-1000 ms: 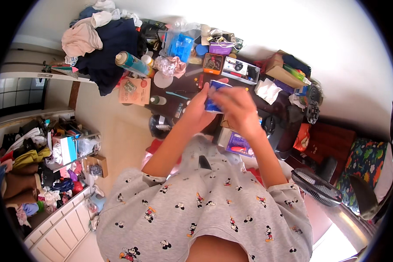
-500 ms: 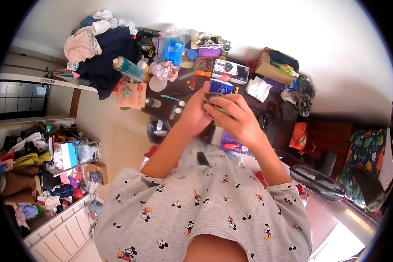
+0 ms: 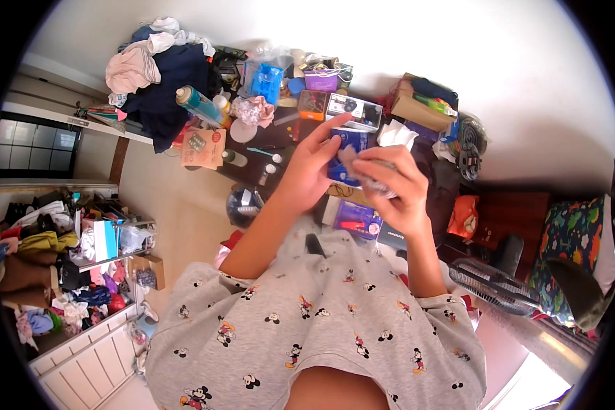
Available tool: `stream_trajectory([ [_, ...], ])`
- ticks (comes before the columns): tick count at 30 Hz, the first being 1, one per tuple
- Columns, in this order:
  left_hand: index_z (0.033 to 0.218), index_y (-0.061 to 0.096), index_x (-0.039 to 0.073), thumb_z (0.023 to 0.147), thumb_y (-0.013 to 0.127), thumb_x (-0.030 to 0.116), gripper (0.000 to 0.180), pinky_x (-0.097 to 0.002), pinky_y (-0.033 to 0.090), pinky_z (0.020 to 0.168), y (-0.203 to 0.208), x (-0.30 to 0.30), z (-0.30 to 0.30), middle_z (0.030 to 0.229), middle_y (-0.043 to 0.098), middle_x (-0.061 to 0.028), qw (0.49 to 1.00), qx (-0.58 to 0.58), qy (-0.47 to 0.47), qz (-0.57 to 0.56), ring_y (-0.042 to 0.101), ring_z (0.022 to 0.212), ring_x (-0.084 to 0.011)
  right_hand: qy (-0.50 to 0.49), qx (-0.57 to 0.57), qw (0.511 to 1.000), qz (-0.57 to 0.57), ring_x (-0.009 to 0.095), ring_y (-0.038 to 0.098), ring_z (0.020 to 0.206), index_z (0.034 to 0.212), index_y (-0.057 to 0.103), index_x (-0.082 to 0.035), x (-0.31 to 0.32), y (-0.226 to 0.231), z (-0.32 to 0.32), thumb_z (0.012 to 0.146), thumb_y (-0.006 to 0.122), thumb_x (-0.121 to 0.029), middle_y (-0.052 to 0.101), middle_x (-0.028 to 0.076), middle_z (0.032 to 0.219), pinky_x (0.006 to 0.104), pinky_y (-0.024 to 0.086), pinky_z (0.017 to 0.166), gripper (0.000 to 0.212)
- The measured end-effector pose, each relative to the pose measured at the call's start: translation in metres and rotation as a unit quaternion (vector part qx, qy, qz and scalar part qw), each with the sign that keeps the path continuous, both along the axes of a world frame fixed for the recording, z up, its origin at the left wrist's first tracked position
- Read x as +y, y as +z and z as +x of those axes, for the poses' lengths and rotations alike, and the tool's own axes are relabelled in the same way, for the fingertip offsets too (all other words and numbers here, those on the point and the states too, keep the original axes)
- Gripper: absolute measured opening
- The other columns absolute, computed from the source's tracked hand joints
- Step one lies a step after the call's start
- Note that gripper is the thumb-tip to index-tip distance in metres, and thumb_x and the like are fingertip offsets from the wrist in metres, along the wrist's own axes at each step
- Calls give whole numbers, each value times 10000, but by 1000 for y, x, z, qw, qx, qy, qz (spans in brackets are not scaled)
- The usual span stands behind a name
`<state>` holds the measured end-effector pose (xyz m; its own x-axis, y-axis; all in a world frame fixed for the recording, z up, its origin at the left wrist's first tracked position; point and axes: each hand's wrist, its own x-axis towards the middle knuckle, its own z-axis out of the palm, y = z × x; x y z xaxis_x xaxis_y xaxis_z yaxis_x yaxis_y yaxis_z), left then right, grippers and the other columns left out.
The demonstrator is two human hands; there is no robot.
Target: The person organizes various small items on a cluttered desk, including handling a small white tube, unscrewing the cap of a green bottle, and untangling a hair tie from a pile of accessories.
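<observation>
My right hand (image 3: 398, 184) is closed on a small greyish-brown piece (image 3: 350, 158), thin and limp like a folded cloth; motion blurs it and I cannot tell its exact kind. Just left of it, my left hand (image 3: 309, 167) has its fingers stretched and apart, with nothing seen in it. Behind the two hands lies a blue package (image 3: 343, 139) on the dark table. Nearer to me, below the hands, is a purple box (image 3: 355, 220) with a red item on it.
Left on the table (image 3: 280, 140) are a spray can (image 3: 201, 107), a scrunchie (image 3: 254, 111) and small bottles. A white box (image 3: 354, 113) and a cardboard box (image 3: 427, 109) stand at the back. Clothes (image 3: 167, 85) heap at the far left; a fan (image 3: 492, 285) is at right.
The right hand has moved right and toward me, carrying the greyish-brown piece away from the left hand. The left hand has opened, its fingers now spread.
</observation>
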<state>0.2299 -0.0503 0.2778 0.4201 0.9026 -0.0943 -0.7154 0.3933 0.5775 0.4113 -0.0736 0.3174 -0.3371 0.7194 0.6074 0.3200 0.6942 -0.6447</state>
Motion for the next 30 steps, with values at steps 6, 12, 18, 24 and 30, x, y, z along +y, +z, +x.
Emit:
stream_trajectory([
  [6,1386,450,16,1027,459,153,384,-277,520,853,1,-8,13,1126,639,-82,997,22,65,-38,631,1009,-129,-148,-21,988,-22,306,612,975,1027,693,-54,7,-10,3,641,684,28,639,122,1075,408,505,825,395],
  [12,1396,406,31,1024,463,184,407,-383,523,933,-16,-14,9,1129,626,-112,1000,-14,24,-11,639,1044,-197,-113,-47,991,56,321,615,997,1047,688,-42,8,-14,3,690,665,53,642,121,1124,396,509,850,370],
  [18,1368,408,33,1001,447,221,415,-556,508,939,12,-18,4,1243,567,-165,983,-152,-38,-99,591,1139,-328,-55,-11,998,25,303,621,960,1062,684,-36,-4,8,11,645,699,46,643,126,1063,390,514,826,426],
  [24,1418,375,70,1048,265,287,443,-476,427,1029,-4,-18,12,1340,504,-195,992,-109,21,-61,531,1214,-319,25,-119,991,51,294,566,971,1069,681,-85,-14,6,1,601,715,13,597,74,1088,426,501,916,480],
  [30,1463,325,87,1067,253,218,423,-428,381,1080,-4,-27,16,1382,481,-187,992,-123,-18,-13,501,1252,-257,46,-136,988,49,297,571,958,1071,676,-68,-11,6,-5,622,689,19,603,84,1097,422,504,872,457],
])
